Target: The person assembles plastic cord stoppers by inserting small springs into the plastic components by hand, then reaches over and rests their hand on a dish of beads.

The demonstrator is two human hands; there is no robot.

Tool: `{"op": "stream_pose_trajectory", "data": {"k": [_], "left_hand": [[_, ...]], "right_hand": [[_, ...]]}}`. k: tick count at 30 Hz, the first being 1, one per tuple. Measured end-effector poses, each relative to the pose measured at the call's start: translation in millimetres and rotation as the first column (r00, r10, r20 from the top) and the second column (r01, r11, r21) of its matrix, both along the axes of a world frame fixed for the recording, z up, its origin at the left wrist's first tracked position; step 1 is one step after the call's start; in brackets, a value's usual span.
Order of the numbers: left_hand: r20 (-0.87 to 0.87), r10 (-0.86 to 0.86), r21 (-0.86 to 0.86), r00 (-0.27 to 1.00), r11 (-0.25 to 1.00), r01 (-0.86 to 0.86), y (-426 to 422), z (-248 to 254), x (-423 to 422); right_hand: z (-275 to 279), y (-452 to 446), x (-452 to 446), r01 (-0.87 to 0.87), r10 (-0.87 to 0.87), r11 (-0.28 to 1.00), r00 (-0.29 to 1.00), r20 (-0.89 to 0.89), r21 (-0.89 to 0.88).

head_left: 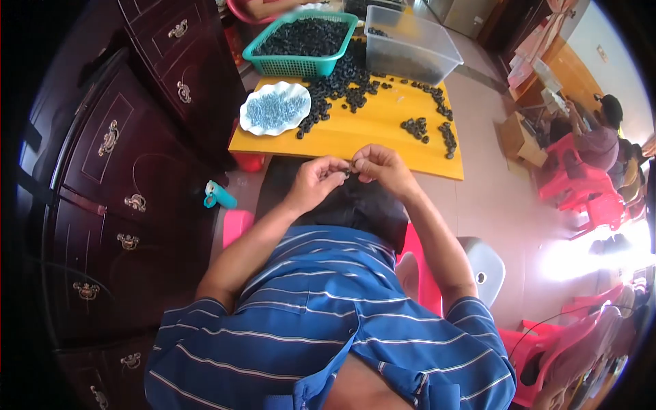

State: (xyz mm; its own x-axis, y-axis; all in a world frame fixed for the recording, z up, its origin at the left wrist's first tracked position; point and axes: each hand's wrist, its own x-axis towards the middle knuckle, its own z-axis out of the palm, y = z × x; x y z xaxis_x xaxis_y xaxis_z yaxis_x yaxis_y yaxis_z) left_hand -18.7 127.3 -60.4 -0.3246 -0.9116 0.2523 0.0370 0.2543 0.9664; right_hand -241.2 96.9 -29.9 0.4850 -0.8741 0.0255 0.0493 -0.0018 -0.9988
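Both hands meet just off the near edge of the yellow table (369,131), above my dark-clothed lap. Pinched between thumb and fingers of my left hand (318,183) is a small black piece (346,173). Close beside it, my right hand (385,171) has its fingertips pressed together at the same piece; anything else in them is too small to make out. On the table, a white scalloped plate (247,121) holds many small clear bluish pieces (275,109). Loose black pieces (336,85) are scattered beyond and to the right of the plate.
A green basket (290,66) full of black pieces and a clear plastic bin (413,58) stand at the table's far side. Dark wooden drawers (102,184) rise at left. A turquoise bottle (220,195) is below the table. People sit on pink chairs (570,171) at right.
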Motion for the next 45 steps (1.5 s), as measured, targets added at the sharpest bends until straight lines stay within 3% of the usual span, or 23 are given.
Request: {"op": "stream_pose_trajectory", "data": {"k": [8, 32, 35, 38, 40, 43, 45], "left_hand": [[-0.139, -0.025, 0.126, 0.99, 0.991, 0.043, -0.8, 4.8, 1.3], [-0.093, -0.057, 0.119, 0.994, 0.991, 0.068, 0.2, 5.1, 5.0], [-0.077, -0.016, 0.063, 0.997, 0.998, 0.021, 2.2, 3.4, 2.5], [-0.103, 0.015, 0.069, 0.995, 0.998, -0.008, 3.4, 1.2, 0.4], [-0.093, 0.031, 0.064, 0.995, 0.998, -0.025, 2.6, -4.0, -0.1], [-0.066, 0.058, 0.051, 0.996, 0.997, -0.055, 2.4, -6.7, -1.0], [-0.05, 0.07, 0.043, 0.996, 0.997, -0.068, 3.2, -5.9, -1.7]], "right_hand": [[0.8, 5.4, -1.0, -0.016, 0.016, 1.0, 1.0, -0.01, 0.025], [-7.0, 4.9, 2.1, -0.099, 0.098, 0.995, 0.995, 0.02, 0.031], [-10.0, 6.1, 4.4, -0.099, 0.099, 0.993, 0.995, -0.007, -0.058], [-0.9, 14.7, 11.1, 0.018, -0.039, 0.985, 0.992, -0.116, -0.173], [5.7, 18.5, 14.0, 0.042, -0.198, 0.901, 0.926, -0.323, -0.431], [5.0, 19.7, 18.8, 0.068, -0.256, 0.847, 0.921, -0.293, -0.527], [4.0, 18.5, 16.8, 0.063, -0.228, 0.87, 0.931, -0.285, -0.49]]}}
